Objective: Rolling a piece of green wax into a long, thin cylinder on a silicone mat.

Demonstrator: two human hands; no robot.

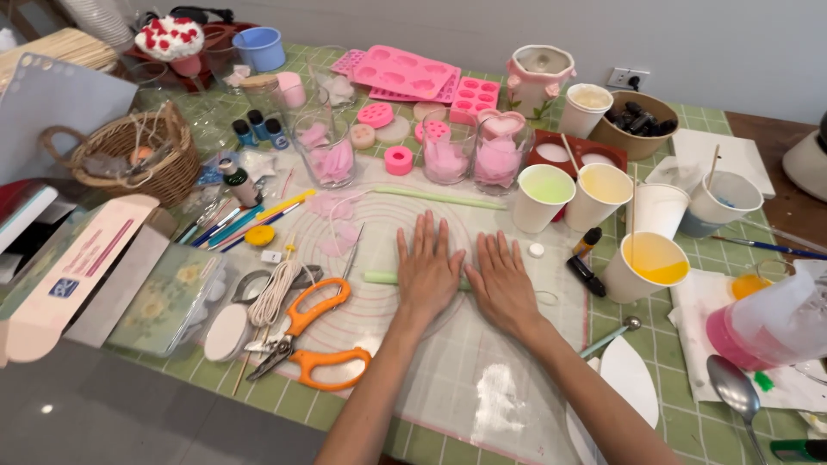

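1. The left hand (428, 269) and the right hand (501, 284) lie flat and side by side, palms down and fingers stretched out, near the middle of the translucent silicone work mat with pink ring markings (482, 379). Neither hand grips anything; both press down on top of a thin pale-green wax-like rod (379, 277).
2. The rod lies crosswise under both palms; only its left end shows, poking out beside the left hand toward the mat's left edge.
3. The step in hand looks like rolling the rod thinner. To do it well, keep both palms level and the pressure even, so that the rod keeps one thickness along its length.
4. Working from the middle outward toward the mat's left and right edges would probably lengthen the rod without flat spots.
5. A second, longer pale-green rod (439, 198) lies near the mat's far edge and could serve as a guide for thickness.
6. The orange-handled scissors (314, 337) rest at the mat's left edge, and paper cups of coloured liquid (544, 195) stand by its far right corner; rolling strokes should stay short of both.
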